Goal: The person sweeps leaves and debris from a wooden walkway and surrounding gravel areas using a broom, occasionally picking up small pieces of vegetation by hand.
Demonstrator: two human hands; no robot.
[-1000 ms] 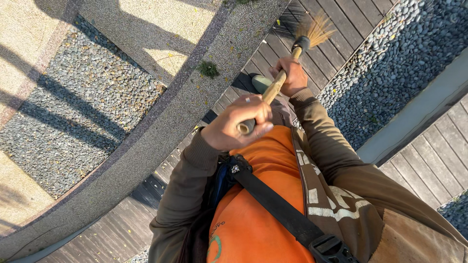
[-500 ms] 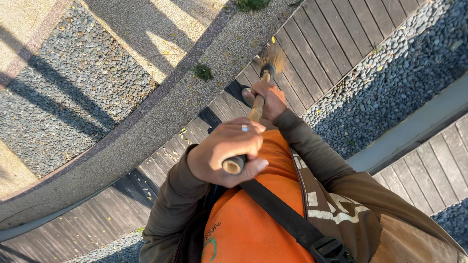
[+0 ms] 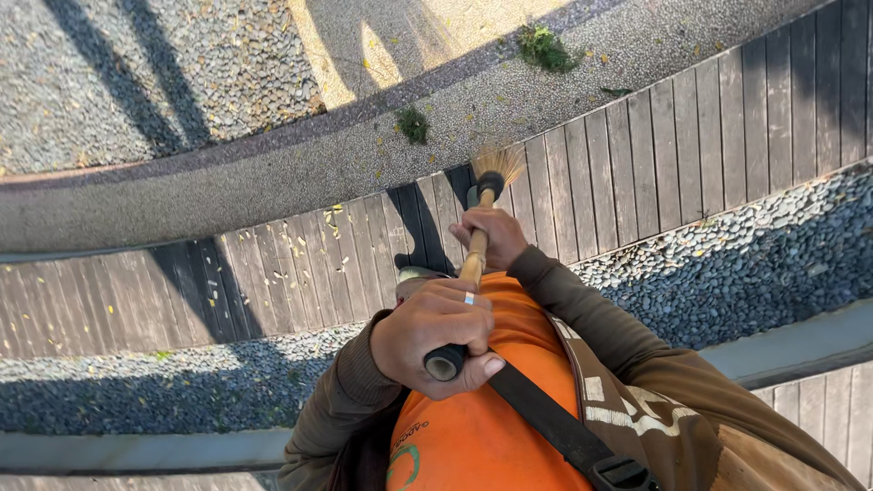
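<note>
Left hand (image 3: 436,332) clenched round the broom (image 3: 476,245) handle's black end; right hand (image 3: 489,236) gripping lower down. Bristles down on the boardwalk (image 3: 637,173), just short of the concrete curb (image 3: 273,177). Open planks left and right, strewn with yellow leaves (image 3: 332,227). Pebble strip (image 3: 755,264) bordering the near side.

Broom (image 3: 476,255): long wooden handle, pale tan, with a black rubber cap at the near end and a dark collar at the far end holding a small fan of straw-coloured bristles (image 3: 498,164). It points away from the body, steeply foreshortened. The bristles are over the grey wooden deck (image 3: 691,145), near the concrete curb (image 3: 273,177); contact with the deck cannot be told.
</note>
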